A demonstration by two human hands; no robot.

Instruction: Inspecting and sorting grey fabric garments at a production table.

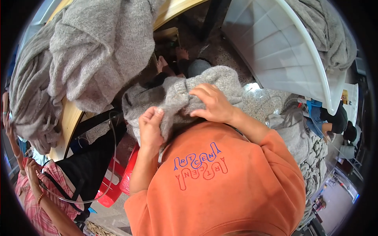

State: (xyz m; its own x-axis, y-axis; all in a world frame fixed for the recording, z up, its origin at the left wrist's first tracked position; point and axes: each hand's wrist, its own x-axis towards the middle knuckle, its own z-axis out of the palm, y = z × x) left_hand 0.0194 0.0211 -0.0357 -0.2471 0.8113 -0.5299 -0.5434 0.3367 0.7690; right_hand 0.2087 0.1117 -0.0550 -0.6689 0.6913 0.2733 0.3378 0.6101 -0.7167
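orange top [236, 196] on me, nearest; left grip [151, 126] clamped on the grey knit [177, 92], thumb against fingers; right grip [215, 104] has thumb and fingertips apart at its folds, can't tell how firmly they touch; knit sits bunched just ahead of my torso; more grey fabric [102, 47] heaped on the wooden worktop [71, 125], ahead left; white bin [275, 43] ahead right; co-worker [25, 190] in pink checks far left.

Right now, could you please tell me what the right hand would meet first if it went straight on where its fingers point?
The right hand would likely meet the bunched grey knit fabric just to its left first; depth is unclear, so they may already touch.
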